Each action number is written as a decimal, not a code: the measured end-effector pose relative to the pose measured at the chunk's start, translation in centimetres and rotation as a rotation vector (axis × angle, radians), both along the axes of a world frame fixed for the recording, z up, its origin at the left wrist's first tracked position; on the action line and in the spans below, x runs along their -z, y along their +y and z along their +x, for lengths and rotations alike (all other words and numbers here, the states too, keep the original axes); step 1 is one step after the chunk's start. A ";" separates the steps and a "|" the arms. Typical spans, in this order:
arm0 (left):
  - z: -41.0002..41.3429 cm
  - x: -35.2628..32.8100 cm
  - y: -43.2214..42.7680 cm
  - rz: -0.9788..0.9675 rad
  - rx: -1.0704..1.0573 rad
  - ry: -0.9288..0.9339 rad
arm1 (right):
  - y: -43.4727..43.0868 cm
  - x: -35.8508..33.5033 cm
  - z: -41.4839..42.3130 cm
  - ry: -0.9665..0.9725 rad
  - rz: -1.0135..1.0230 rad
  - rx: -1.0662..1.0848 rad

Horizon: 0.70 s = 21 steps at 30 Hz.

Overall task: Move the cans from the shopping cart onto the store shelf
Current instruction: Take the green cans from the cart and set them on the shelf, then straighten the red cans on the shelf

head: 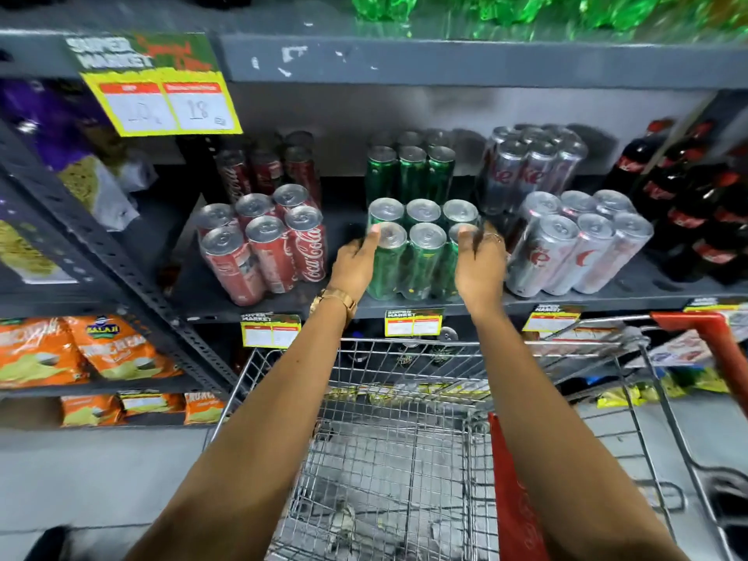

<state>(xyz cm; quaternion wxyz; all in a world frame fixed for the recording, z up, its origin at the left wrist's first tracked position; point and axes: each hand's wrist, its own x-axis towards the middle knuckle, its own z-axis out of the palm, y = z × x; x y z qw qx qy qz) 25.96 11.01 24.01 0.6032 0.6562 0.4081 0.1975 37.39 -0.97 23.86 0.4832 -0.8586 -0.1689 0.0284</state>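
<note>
A shrink-wrapped pack of green cans (423, 253) stands at the front of the dark store shelf (404, 307). My left hand (356, 263) presses on its left side and my right hand (479, 263) on its right side, so both hands clasp the pack. A pack of red cola cans (263, 244) leans to its left, and a pack of silver cans (579, 244) leans to its right. The wire shopping cart (388, 451) is below my arms; no cans show in its basket.
More green, red and silver can packs stand deeper on the same shelf. Dark cola bottles (696, 204) fill the right end. Orange snack bags (81, 350) sit on the lower left shelves. The cart's red handle (704, 330) is at the right.
</note>
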 end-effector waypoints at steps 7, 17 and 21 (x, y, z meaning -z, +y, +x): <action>-8.9 -0.1 1.8 0.489 -0.354 -0.270 | 6.2 -1.7 -7.5 -0.316 0.110 -0.303; -12.1 0.4 9.9 0.072 -0.497 -0.135 | 17.3 -0.5 -10.4 0.432 0.145 -0.321; -12.3 0.5 10.7 0.102 -0.546 -0.170 | 17.6 0.1 -11.2 0.429 0.172 -0.222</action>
